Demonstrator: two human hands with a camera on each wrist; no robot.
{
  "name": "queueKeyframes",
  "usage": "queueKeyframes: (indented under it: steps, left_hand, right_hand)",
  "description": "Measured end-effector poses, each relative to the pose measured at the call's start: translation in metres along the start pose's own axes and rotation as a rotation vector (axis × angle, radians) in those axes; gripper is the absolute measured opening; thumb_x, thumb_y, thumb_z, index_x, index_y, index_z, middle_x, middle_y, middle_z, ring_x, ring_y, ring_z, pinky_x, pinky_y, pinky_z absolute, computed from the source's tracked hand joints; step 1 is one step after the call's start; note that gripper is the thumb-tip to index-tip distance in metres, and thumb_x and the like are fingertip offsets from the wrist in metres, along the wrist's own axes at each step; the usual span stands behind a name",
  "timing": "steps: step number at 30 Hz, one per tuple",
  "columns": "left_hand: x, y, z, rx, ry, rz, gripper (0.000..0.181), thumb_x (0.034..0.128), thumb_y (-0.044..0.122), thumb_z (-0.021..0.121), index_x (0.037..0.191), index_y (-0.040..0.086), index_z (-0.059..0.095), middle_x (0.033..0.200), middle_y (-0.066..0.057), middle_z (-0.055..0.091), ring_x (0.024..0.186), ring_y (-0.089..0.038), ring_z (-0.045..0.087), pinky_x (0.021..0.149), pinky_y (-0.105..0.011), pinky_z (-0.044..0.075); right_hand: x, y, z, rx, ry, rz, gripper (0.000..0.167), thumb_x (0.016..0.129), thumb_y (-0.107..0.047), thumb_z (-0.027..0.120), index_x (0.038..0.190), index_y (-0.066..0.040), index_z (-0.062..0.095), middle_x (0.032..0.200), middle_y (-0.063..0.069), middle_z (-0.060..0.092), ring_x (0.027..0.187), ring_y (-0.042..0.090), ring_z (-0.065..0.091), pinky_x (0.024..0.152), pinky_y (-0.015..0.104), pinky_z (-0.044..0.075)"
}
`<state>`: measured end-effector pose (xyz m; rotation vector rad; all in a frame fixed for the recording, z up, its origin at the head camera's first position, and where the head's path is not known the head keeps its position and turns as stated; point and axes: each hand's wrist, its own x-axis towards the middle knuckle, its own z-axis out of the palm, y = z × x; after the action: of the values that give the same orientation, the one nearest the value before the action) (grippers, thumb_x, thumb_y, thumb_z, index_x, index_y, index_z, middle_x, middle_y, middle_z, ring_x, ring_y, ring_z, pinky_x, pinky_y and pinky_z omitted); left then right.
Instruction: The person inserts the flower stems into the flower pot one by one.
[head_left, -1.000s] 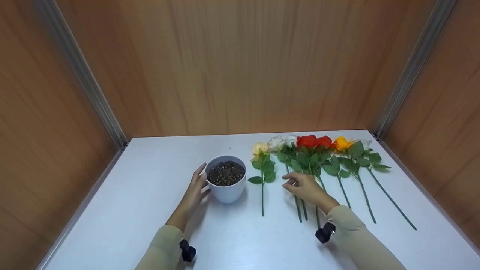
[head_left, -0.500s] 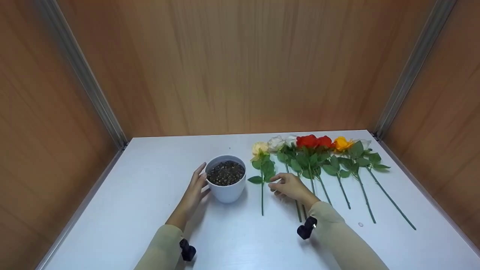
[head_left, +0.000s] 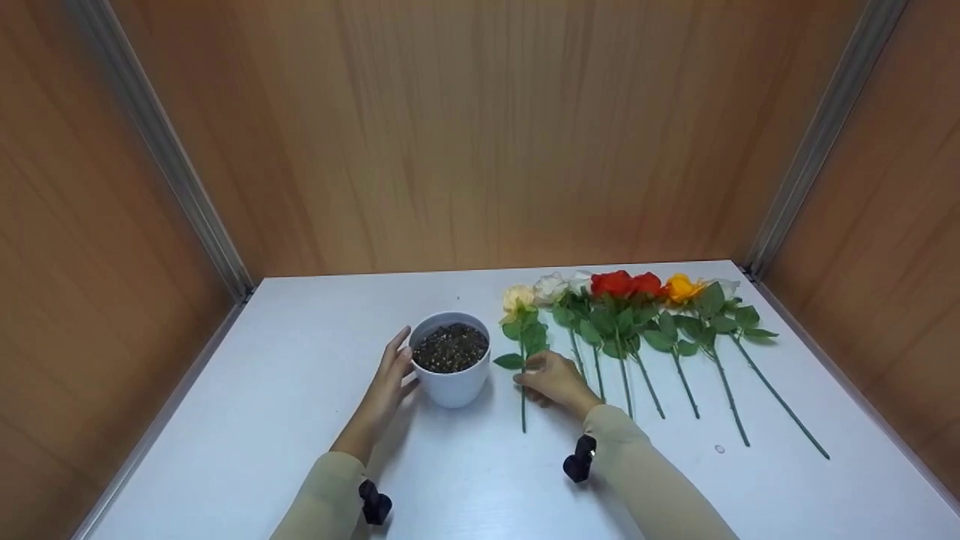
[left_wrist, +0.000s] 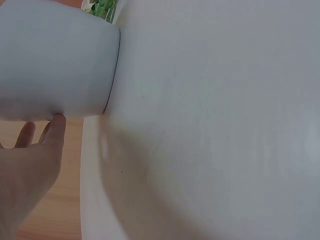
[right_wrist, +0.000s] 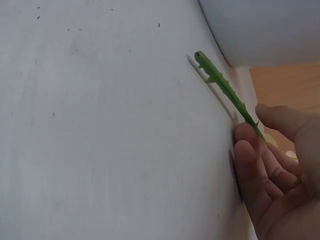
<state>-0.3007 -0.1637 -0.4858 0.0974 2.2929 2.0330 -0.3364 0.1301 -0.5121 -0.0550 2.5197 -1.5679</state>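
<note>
A white pot [head_left: 454, 384] of dark soil stands on the table, its wall filling the upper left of the left wrist view [left_wrist: 55, 60]. The left hand [head_left: 388, 379] rests against its left side with fingers extended; fingertips touch the wall in the left wrist view. Right of the pot lies a pale yellow rose [head_left: 519, 298]. The right hand [head_left: 556, 381] has thumb and fingers around its green stem [right_wrist: 227, 90], below the leaves. In the right wrist view, the stem's cut end sticks out past that hand [right_wrist: 280, 175].
Several more roses lie to the right: white [head_left: 550, 289], red [head_left: 613, 284] and orange [head_left: 682, 288], stems toward the front. A small clear disc [head_left: 719, 449] lies near the right stems. Wooden panels [head_left: 480, 135] enclose the table [head_left: 247, 420] at back and sides.
The right hand has moved left from over the other stems to the pale yellow rose's stem, and its fingers have closed around it. The left hand and the pot have stayed in place.
</note>
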Motion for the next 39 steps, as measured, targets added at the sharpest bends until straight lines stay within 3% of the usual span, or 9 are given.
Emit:
queueKeyframes:
  steps: [6,11,17,27,33,39]
  left_hand:
    - [0.000,-0.001,0.001,0.012,0.001,-0.007,0.062,0.1071,0.053,0.031,0.161,0.026,0.015,0.165,-0.015,0.017,0.146,-0.045,0.025,0.116,-0.058,0.028]
    - [-0.001,0.000,0.000,-0.020,0.002,0.002,0.060,0.1082,0.049,0.031,0.161,0.025,0.015,0.164,-0.017,0.017,0.146,-0.046,0.025,0.116,-0.058,0.028]
    - [0.002,-0.001,-0.001,-0.030,-0.004,-0.030,0.062,0.1082,0.048,0.031,0.162,0.025,0.012,0.164,-0.020,0.014,0.146,-0.046,0.024,0.116,-0.057,0.028]
    - [0.001,0.001,0.000,-0.006,-0.005,-0.021,0.061,0.1079,0.050,0.030,0.161,0.027,0.012,0.165,-0.015,0.015,0.146,-0.044,0.024,0.117,-0.057,0.028]
    - [-0.001,0.003,0.000,-0.014,-0.011,-0.014,0.061,0.1081,0.049,0.031,0.161,0.027,0.012,0.165,-0.016,0.015,0.146,-0.044,0.024,0.117,-0.057,0.027]
    - [-0.002,0.003,0.000,-0.021,-0.016,-0.008,0.060,0.1081,0.049,0.031,0.161,0.027,0.012,0.165,-0.017,0.015,0.146,-0.044,0.024,0.117,-0.057,0.027]
  right_hand:
    - [0.004,-0.001,0.006,-0.011,0.056,0.031,0.045,0.089,-0.022,0.078,0.123,0.001,0.058,0.073,0.008,0.069,0.058,0.017,0.065,0.047,0.028,0.054]
    - [0.004,-0.003,0.006,-0.005,0.049,0.034,0.037,0.092,-0.017,0.073,0.120,0.003,0.061,0.070,0.009,0.068,0.058,0.016,0.065,0.048,0.028,0.055]
    - [0.005,-0.004,0.005,0.038,0.041,0.054,0.035,0.089,-0.011,0.067,0.120,0.004,0.062,0.069,0.011,0.068,0.056,0.017,0.065,0.047,0.028,0.056]
    - [0.004,-0.008,-0.002,0.061,0.025,-0.002,0.026,0.093,-0.011,0.064,0.116,0.002,0.059,0.068,0.010,0.067,0.051,0.016,0.061,0.043,0.027,0.051]
    - [0.004,-0.015,-0.008,0.058,0.010,-0.023,0.028,0.095,-0.013,0.062,0.121,-0.001,0.058,0.070,0.011,0.067,0.048,0.016,0.058,0.040,0.028,0.047]
    - [0.004,-0.025,-0.015,-0.023,0.010,-0.079,0.027,0.097,-0.016,0.065,0.121,-0.004,0.060,0.077,0.009,0.067,0.059,0.017,0.065,0.050,0.030,0.056]
